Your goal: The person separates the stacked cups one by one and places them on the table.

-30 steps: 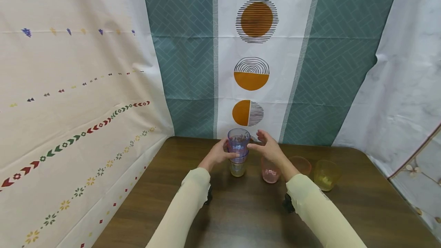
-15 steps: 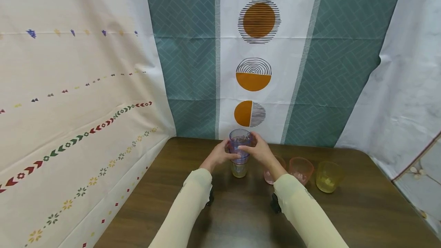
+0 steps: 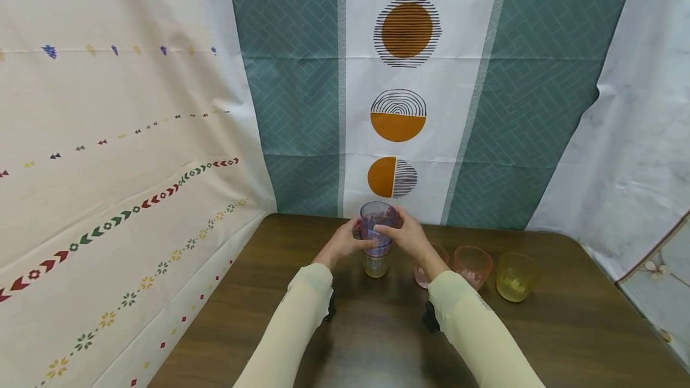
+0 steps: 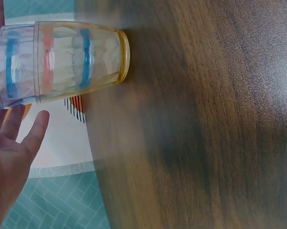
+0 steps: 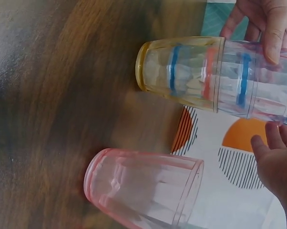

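- A stack of cups (image 5: pixel 220 76) is held upright above the back part of the wooden surface (image 3: pixel 377 340), between the two hands; its base seems to be rested on the wood, though the contact is not clearly shown.
- The stack is grasped by the left hand (image 3: pixel 343 242): in the right wrist view its thumb is seen laid along the cup wall, with fingers set behind.
- The stack is also grasped by the right hand (image 3: pixel 411 238), whose thumb is placed across the front in the head view.
- In the head view, the top is seen to be formed by a blue-rimmed cup (image 3: pixel 377 214); this rim is cut off by the frame edge in the left wrist view.
- In both wrist views, the lowest cup is shown as a clear yellow cup (image 4: pixel 98 57) with a thick amber base, and blue and coral bands are seen through the nested walls.
- A pink cup (image 5: pixel 143 191), upright beside the stack, is partly covered by the right forearm in the head view but is shown more fully in the right wrist view.
- Only in the head view are a coral cup (image 3: pixel 473 265) and a separate yellow cup (image 3: pixel 512 283) shown, further right.
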Demonstrator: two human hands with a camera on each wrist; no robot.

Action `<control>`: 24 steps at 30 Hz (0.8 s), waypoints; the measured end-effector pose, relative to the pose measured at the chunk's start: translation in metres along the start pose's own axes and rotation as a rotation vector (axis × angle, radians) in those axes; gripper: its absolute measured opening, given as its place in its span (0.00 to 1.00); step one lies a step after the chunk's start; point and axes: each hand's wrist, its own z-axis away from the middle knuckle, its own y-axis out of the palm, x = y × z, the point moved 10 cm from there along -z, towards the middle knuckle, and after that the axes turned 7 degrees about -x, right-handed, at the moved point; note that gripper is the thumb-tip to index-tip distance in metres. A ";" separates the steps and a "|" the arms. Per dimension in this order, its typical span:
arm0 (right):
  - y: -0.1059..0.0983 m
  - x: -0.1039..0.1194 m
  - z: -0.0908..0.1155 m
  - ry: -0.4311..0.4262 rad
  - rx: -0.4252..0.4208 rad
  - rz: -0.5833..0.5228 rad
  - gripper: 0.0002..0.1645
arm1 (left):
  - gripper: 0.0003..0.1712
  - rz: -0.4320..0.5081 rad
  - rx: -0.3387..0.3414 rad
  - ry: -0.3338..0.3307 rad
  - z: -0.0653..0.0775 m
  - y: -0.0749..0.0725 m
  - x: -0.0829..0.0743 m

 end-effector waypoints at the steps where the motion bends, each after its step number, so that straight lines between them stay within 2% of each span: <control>1: -0.001 -0.001 0.000 0.005 -0.005 0.004 0.51 | 0.45 0.001 0.002 0.000 0.000 0.000 0.000; 6: -0.005 -0.002 0.000 0.030 -0.031 0.008 0.54 | 0.47 0.005 0.013 -0.013 0.002 0.000 0.000; 9: -0.005 -0.001 0.001 0.031 -0.037 -0.012 0.52 | 0.47 -0.005 0.014 -0.021 0.001 0.000 0.002; 13: -0.007 0.004 0.001 0.005 -0.066 -0.013 0.49 | 0.47 -0.009 0.013 -0.010 0.000 0.002 0.002; 16: -0.011 0.011 0.001 -0.024 -0.094 -0.011 0.50 | 0.47 -0.001 0.013 -0.002 0.000 0.002 0.001; 24: -0.026 0.029 0.008 -0.074 -0.121 -0.117 0.53 | 0.47 0.050 0.012 -0.001 -0.002 0.002 0.002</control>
